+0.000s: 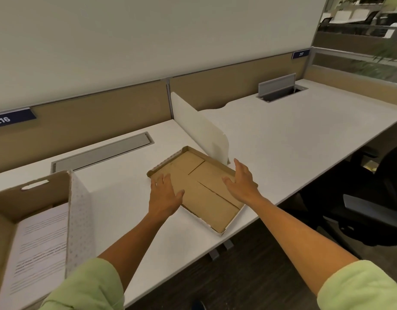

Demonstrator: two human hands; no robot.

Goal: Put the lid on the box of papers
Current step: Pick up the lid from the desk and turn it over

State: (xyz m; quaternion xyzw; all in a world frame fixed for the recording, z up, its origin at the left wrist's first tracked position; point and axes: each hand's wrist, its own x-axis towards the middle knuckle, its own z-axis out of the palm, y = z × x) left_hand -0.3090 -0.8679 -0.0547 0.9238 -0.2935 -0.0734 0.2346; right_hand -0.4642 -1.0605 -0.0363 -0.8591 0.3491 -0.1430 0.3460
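The cardboard lid [206,193] lies upside down on the white desk, its brown inside facing up, near the front edge. My left hand [165,194] hovers over the lid's left edge, fingers spread. My right hand [242,179] is at the lid's right rim, fingers apart, holding nothing. The open box [78,211] stands at the left with a white dotted outer wall. Printed papers [40,245] lie inside it.
A white divider panel [199,128] stands just behind the lid. A closed cable flap [103,152] is set into the desk behind the box; an open one [280,87] is at the far right. A black office chair [367,198] sits to the right, below the desk edge.
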